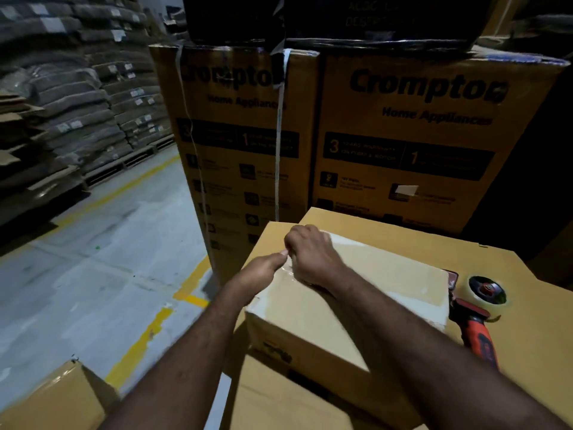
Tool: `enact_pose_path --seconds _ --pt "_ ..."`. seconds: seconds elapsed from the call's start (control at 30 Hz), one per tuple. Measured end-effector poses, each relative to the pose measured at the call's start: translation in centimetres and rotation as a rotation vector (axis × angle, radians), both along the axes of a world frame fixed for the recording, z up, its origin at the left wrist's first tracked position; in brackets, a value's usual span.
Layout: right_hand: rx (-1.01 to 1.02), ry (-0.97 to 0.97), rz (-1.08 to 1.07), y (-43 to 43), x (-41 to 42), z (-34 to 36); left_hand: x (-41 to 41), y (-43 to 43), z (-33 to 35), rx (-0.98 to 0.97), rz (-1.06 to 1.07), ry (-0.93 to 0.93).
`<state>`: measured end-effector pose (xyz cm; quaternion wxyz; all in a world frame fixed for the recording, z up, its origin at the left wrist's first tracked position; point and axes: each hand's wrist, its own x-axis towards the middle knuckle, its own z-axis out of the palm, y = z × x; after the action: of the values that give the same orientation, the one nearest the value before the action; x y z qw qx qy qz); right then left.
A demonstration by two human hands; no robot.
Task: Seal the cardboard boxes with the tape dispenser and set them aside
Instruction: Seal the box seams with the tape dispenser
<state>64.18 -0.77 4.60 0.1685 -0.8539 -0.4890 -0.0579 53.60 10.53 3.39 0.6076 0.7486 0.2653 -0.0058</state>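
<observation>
At centre frame a small, plain brown cardboard box (341, 308) sits on a wider flat carton (533, 311). A glossy strip of clear tape (353, 243) runs across its lid. The left hand (263, 270) lies flat, fingers straight, on the box's left edge. The right hand (310, 252) rests curled on the tape; whether it pinches anything cannot be told. The red-handled tape dispenser (477, 311) lies just right of the box.

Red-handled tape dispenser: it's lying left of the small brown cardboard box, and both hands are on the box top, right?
Not quite. The head view shows the red-handled tape dispenser lying to the right of the small brown cardboard box, not the left. The rest holds: the left hand and the right hand are both on the box top.
</observation>
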Motion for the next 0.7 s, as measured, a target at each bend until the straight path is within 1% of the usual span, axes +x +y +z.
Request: enact_pose_path --seconds 0.1,0.17,0.2,0.27,0.33,0.37,0.4,0.47,0.53,0.6,0.7 --pt "-0.139 -0.111 -0.007 0.4 2.0 0.0 -0.7 0.8 -0.2 -0.058 -0.023 0.107" --pt "-0.165 -0.146 -0.024 0.8 2.5 -0.2 -1.6 1.2 -0.5 -0.089 -0.065 0.141" --pt "-0.161 -0.14 -0.026 1.0 2.6 -0.3 -2.2 1.3 -0.6 -0.075 -0.075 0.137" --pt "-0.144 -0.091 -0.032 1.4 2.5 -0.6 -4.2 1.1 -1.4 -0.052 -0.09 0.066" --pt "-0.121 -0.056 -0.058 1.8 2.5 -0.5 -6.7 0.3 -2.5 -0.125 -0.108 -0.051" --pt "-0.114 -0.04 -0.08 1.9 2.5 -0.4 -8.0 -0.3 -3.2 -0.141 -0.081 -0.118" --pt "-0.114 -0.026 -0.099 2.1 2.4 -0.4 -9.0 -1.3 -3.7 -0.13 -0.012 -0.178" --pt "-0.128 -0.022 -0.122 2.5 2.0 -0.5 -10.1 -3.1 -4.4 -0.077 0.195 -0.299" --pt "-0.14 -0.034 -0.141 2.9 1.6 -0.7 -10.0 -4.4 -4.7 -0.023 0.34 -0.352" --pt "-0.126 -0.038 -0.159 3.1 1.6 -0.7 -9.4 -4.7 -5.0 -0.016 0.376 -0.381" --pt "-0.133 -0.026 -0.162 3.1 2.0 -0.5 -8.5 -4.8 -4.7 -0.062 0.414 -0.411"
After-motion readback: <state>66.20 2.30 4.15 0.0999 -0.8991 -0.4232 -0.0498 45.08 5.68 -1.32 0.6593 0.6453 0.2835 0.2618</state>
